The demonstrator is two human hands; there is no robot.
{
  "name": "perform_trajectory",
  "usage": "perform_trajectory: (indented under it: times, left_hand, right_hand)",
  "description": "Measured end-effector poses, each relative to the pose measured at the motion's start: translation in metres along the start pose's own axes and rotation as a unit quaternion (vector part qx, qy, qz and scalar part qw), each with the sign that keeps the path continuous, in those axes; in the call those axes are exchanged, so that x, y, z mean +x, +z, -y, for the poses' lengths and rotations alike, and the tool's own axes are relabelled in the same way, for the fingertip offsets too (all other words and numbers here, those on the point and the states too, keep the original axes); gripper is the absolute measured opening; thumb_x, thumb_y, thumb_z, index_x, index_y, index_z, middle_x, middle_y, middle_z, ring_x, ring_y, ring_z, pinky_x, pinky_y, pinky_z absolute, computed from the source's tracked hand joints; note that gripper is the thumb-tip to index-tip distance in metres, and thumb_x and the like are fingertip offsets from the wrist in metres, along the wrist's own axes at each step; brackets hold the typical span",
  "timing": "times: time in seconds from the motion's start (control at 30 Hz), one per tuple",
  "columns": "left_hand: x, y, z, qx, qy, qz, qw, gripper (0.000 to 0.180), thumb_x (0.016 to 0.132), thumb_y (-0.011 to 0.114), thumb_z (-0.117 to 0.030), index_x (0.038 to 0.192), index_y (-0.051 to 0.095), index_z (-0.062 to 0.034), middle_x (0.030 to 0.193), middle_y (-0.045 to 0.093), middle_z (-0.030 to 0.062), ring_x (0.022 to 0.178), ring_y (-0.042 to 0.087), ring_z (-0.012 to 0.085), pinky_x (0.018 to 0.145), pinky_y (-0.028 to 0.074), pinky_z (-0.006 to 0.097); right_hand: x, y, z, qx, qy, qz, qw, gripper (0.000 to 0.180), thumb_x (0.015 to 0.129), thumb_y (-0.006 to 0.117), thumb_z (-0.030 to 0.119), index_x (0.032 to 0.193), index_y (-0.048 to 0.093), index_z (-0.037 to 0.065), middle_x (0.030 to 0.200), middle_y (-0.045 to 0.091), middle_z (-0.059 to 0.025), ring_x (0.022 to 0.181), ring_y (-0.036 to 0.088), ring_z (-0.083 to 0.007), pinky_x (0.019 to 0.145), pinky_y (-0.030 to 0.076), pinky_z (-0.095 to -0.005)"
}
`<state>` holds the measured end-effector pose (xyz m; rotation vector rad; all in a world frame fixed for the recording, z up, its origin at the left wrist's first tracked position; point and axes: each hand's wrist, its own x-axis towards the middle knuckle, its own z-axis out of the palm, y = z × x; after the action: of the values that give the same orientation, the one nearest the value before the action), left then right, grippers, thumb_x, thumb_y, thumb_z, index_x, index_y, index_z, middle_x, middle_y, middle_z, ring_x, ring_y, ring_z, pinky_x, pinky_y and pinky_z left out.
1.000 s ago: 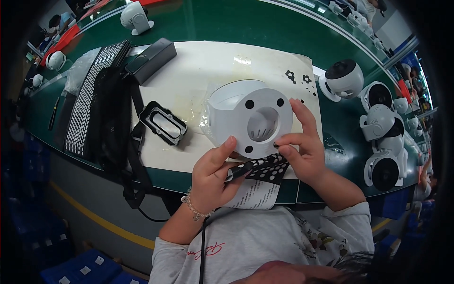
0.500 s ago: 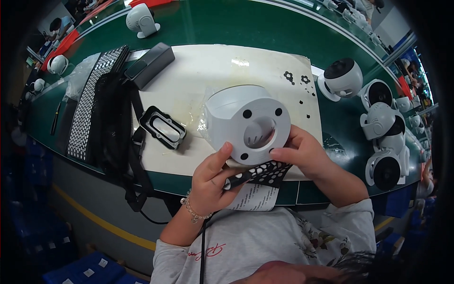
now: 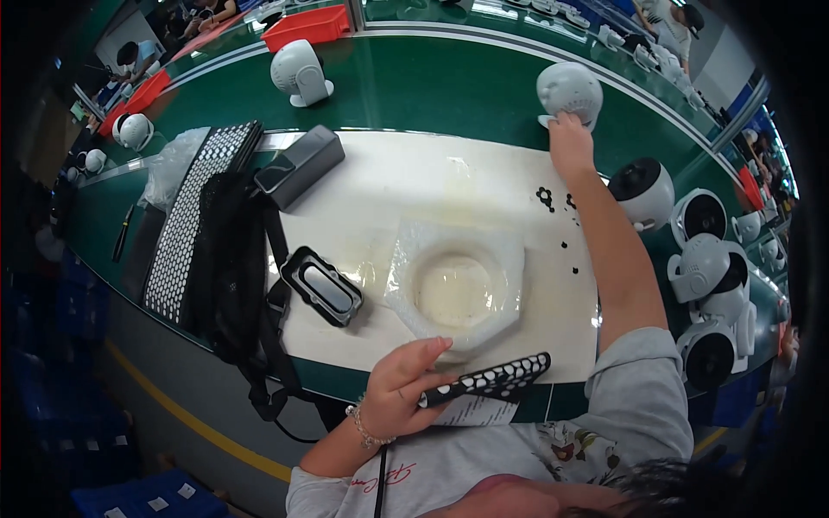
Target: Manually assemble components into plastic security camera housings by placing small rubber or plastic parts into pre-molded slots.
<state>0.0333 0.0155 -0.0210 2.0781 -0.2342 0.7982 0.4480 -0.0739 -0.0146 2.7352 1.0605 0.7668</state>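
Reaching far out now, right hand [image 3: 572,142] grasps the white dome [image 3: 569,90]; left hand [image 3: 406,384] pinches the black perforated strip [image 3: 488,381].

Our right hand [image 3: 572,142] now sets the white housing [image 3: 569,89] far out on the green belt, leaving the foam cradle [image 3: 455,287] bare.
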Motion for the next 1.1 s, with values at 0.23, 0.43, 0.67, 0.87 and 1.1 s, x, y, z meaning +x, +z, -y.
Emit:
perform_trajectory:
  times: [0.23,0.43,0.67,0.87,1.1]
  left_hand:
    - [0.0,-0.003,0.002,-0.01,-0.01,0.013,1.0,0.033,0.052,0.067,0.0,0.085,0.062,-0.0028,0.116,0.052,0.016,0.078,0.054,0.0207,0.064,0.047,0.027]
    - [-0.004,-0.003,0.006,-0.032,-0.008,-0.005,0.999,0.026,0.056,0.066,0.002,0.081,0.061,-0.0002,0.123,0.047,0.0147,0.082,0.057,0.0229,0.062,0.047,0.027]
    - [-0.003,0.003,0.003,-0.021,0.001,-0.016,1.0,0.023,0.063,0.069,0.0,0.081,0.055,0.0005,0.118,0.048,0.0213,0.092,0.059,0.0278,0.062,0.048,0.028]
    - [-0.005,0.005,0.0,-0.044,-0.012,-0.037,0.998,0.022,0.063,0.069,0.001,0.08,0.054,0.0005,0.098,0.06,0.0166,0.079,0.061,0.025,0.063,0.048,0.029]
    - [-0.003,0.003,-0.006,-0.031,-0.008,-0.022,0.999,0.021,0.061,0.069,0.0,0.079,0.057,0.0,0.078,0.064,0.011,0.067,0.061,0.0222,0.06,0.047,0.027]
  right_hand:
    - [-0.018,-0.021,0.012,0.245,0.067,0.136,0.957,0.028,0.085,0.043,0.017,0.105,0.056,0.002,0.107,0.056,-0.016,0.102,0.052,-0.0291,0.083,0.043,-0.037]
    - [-0.145,-0.089,0.019,0.463,0.086,0.151,0.869,0.036,0.089,0.043,0.025,0.116,0.049,0.003,0.12,0.048,-0.0153,0.113,0.043,-0.0294,0.097,0.031,-0.0332]
    - [-0.177,-0.042,-0.064,0.226,0.13,0.046,0.964,0.037,0.082,0.055,0.023,0.112,0.049,0.002,0.113,0.049,-0.0166,0.108,0.044,-0.0315,0.092,0.034,-0.0348]
    - [-0.166,-0.065,-0.06,0.414,0.249,-0.181,0.857,0.026,0.084,0.058,0.026,0.094,0.055,0.002,0.073,0.057,-0.0071,0.071,0.055,-0.0171,0.072,0.041,-0.0257]
    - [-0.169,-0.179,0.041,0.875,0.22,0.02,0.43,0.024,0.089,0.038,0.018,0.106,0.043,0.002,0.076,0.056,-0.0063,0.074,0.055,-0.0148,0.075,0.044,-0.026]
